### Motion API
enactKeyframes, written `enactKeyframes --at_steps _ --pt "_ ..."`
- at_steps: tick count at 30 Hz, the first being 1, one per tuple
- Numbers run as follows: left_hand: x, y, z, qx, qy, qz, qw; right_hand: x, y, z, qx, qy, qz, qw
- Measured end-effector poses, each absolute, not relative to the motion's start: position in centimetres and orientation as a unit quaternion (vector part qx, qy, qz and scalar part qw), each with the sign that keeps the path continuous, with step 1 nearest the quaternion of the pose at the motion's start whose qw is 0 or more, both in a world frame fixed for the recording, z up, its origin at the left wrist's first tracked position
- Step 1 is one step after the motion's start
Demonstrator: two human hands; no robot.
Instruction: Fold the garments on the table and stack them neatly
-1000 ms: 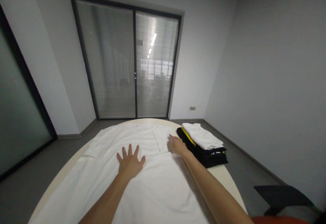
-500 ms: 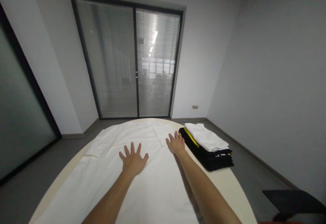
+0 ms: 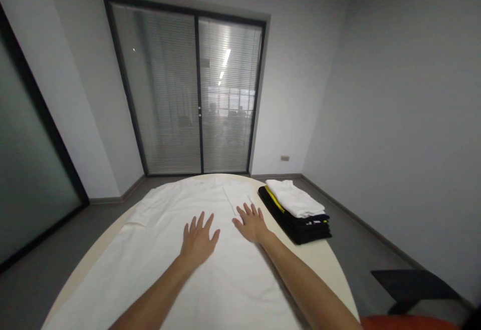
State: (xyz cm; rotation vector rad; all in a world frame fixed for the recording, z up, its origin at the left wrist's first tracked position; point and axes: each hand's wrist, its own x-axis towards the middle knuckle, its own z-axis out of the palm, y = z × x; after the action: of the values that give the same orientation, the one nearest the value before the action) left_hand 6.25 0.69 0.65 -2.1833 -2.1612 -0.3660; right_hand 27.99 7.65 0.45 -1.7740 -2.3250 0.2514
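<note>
A white T-shirt [image 3: 158, 265] lies spread across the round table, its sleeves toward the far side. My left hand [image 3: 198, 242] rests on the middle of the shirt, fingers spread and holding nothing. Near the shirt's right edge, by the right sleeve, my right hand [image 3: 251, 224] lies palm down with its fingers apart. To the right of that hand is a stack of folded black clothes [image 3: 298, 227] with a yellow strip showing. On top of the stack sits a folded white garment [image 3: 295, 200].
The cream table [image 3: 330, 275] shows its bare rim along the right and left. At the lower right stands a chair with a black part [image 3: 413, 285] and an orange-red seat [image 3: 398, 322]. A glass door with blinds [image 3: 169, 94] is beyond the table.
My right hand has slid nearer to me and a little left, away from the stack of clothes. My left hand has shifted slightly, its fingers less spread. The view has turned a little right.
</note>
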Motion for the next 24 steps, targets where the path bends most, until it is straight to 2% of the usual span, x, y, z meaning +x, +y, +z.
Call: enactKeyframes --at_steps 7,12,20,24 --pt "9.6 -3.4 1.2 -0.747 -0.655 -0.112 -0.020 29.1 8.0 1.3 -0.601 -0.787 0.100 0.091" --pt "10.4 -5.1 1.2 -0.778 -0.616 -0.114 -0.048 29.2 7.2 1.6 -0.591 -0.795 0.075 0.117" --pt "10.0 -6.1 1.9 -0.798 -0.588 -0.109 -0.075 30.9 3.9 1.6 -0.581 -0.803 0.101 0.090" --pt "9.5 -6.4 2.2 -0.814 -0.564 -0.104 -0.089 31.8 3.2 1.5 -0.565 -0.812 0.081 0.124"
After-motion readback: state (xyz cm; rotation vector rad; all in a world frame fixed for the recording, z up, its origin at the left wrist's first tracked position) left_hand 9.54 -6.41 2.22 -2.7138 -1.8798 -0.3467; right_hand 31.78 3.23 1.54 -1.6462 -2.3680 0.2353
